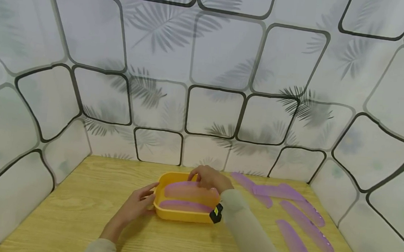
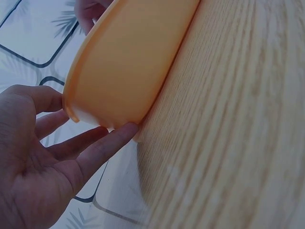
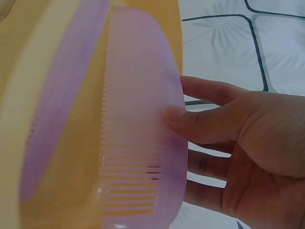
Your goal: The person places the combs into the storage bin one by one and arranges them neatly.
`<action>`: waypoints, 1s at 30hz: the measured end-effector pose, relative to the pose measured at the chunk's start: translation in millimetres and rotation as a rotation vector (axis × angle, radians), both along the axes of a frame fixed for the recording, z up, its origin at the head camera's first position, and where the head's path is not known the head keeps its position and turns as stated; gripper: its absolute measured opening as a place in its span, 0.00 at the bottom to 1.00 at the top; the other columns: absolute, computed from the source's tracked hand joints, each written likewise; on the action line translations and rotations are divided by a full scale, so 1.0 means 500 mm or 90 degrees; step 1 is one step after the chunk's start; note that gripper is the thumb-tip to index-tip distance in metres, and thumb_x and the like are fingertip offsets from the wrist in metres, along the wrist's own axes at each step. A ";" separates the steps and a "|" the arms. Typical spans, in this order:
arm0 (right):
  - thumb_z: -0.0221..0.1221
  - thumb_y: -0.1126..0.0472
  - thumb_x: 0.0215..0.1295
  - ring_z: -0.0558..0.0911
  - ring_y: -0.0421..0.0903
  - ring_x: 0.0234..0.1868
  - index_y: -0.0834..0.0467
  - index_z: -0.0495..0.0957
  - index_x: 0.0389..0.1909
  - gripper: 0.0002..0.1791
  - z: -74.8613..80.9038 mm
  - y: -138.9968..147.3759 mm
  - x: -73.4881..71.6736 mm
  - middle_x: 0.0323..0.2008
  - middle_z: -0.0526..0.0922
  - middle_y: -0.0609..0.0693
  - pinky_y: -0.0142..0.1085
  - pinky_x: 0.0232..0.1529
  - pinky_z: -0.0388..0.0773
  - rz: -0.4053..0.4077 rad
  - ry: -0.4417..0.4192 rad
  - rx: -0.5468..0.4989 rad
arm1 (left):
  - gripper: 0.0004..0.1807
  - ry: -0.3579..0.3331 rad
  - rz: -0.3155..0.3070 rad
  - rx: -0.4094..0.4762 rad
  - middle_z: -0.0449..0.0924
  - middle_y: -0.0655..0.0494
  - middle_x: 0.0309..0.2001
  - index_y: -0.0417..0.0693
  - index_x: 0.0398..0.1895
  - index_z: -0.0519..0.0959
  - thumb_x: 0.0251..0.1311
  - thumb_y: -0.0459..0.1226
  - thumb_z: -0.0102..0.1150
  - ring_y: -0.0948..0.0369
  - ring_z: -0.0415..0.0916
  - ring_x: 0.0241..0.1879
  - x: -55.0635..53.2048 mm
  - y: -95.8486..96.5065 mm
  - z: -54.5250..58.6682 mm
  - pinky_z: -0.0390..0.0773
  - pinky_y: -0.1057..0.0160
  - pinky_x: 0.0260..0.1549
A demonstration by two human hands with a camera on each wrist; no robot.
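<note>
A yellow plastic basin (image 1: pixel 165 215) stands on the wooden table with two purple combs inside. My right hand (image 1: pixel 210 178) reaches over its far side and pinches one comb (image 3: pixel 143 105) by its curved back, thumb on the near face and fingers behind. The comb's teeth point down into the basin. A second comb (image 3: pixel 66 90) leans along the basin's near wall. At the basin's left end, my left hand (image 1: pixel 137 202) touches the rim and outer wall with spread fingertips; the left wrist view shows the fingers (image 2: pixel 109 148) reaching low on the wall.
To the right on the table (image 1: pixel 82 211) lie several more purple combs, among them one at the front (image 1: pixel 297 248) and another (image 1: pixel 306 227) behind it. Some at the back overlap (image 1: pixel 279 191). A patterned white wall covering (image 1: pixel 217 111) encloses the table at the back and sides.
</note>
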State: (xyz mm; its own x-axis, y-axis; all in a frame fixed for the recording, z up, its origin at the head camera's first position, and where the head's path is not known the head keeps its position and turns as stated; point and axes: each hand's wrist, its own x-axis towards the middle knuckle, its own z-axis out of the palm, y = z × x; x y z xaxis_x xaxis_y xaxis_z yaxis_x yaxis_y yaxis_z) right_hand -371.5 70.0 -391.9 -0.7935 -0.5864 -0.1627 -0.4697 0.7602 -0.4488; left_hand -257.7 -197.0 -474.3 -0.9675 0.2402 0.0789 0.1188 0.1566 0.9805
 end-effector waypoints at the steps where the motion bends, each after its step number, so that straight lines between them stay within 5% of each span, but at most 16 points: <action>1: 0.59 0.78 0.66 0.84 0.51 0.44 0.47 0.88 0.49 0.24 -0.001 0.000 -0.002 0.47 0.87 0.57 0.33 0.30 0.79 0.002 0.002 0.002 | 0.30 -0.001 0.001 0.001 0.61 0.20 0.71 0.35 0.80 0.55 0.80 0.35 0.46 0.34 0.73 0.65 0.000 0.000 0.000 0.88 0.46 0.50; 11: 0.59 0.78 0.65 0.85 0.52 0.48 0.46 0.90 0.46 0.24 -0.014 0.002 -0.019 0.43 0.89 0.54 0.46 0.55 0.86 0.009 -0.027 0.000 | 0.30 0.004 0.000 -0.005 0.63 0.19 0.69 0.33 0.80 0.55 0.80 0.34 0.45 0.35 0.75 0.63 -0.001 0.003 0.001 0.89 0.47 0.50; 22: 0.60 0.76 0.67 0.83 0.49 0.47 0.49 0.89 0.50 0.22 -0.030 0.010 -0.031 0.46 0.87 0.54 0.32 0.35 0.80 0.021 -0.050 0.016 | 0.30 0.003 -0.007 0.004 0.62 0.19 0.69 0.33 0.80 0.54 0.81 0.34 0.45 0.35 0.74 0.64 -0.007 -0.001 -0.004 0.89 0.47 0.50; 30: 0.62 0.74 0.67 0.85 0.52 0.52 0.51 0.88 0.52 0.20 -0.042 0.017 -0.031 0.46 0.89 0.54 0.45 0.59 0.85 0.042 -0.028 0.020 | 0.30 0.000 -0.003 0.008 0.63 0.19 0.69 0.34 0.80 0.55 0.80 0.34 0.45 0.35 0.74 0.64 -0.006 0.000 -0.005 0.89 0.48 0.49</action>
State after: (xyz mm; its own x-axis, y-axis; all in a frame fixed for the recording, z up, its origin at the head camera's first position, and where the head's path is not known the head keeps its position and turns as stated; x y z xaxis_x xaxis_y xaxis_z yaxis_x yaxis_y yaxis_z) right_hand -387.3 78.3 -412.9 -0.7453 -0.6311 -0.2150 -0.4997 0.7422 -0.4465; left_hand -260.9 -197.2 -476.7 -0.9664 0.2434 0.0827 0.1201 0.1433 0.9824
